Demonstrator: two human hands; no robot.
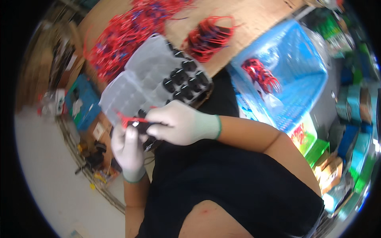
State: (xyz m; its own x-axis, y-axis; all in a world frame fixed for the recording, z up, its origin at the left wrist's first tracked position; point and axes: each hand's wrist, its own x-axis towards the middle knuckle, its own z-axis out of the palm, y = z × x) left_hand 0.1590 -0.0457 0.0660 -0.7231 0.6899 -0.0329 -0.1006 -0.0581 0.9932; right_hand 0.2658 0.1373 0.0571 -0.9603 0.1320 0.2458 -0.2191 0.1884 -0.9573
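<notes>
Both my hands wear white gloves with green cuffs and meet above the near edge of a tray. A small black part with red wire sits between them. My left hand is closed on its lower left side, thumb on top. From the right, my right hand pinches the same part, its fingers bent. Just beyond lies the translucent plastic tray with rows of round pockets. Several glossy black parts stand in its right side. My hands hide the tray's near corner.
On the wooden table lie a large heap of red and blue wires and a smaller red wire bundle. At right, a blue basket lined with clear plastic holds another wire bundle. A blue bin stands at left.
</notes>
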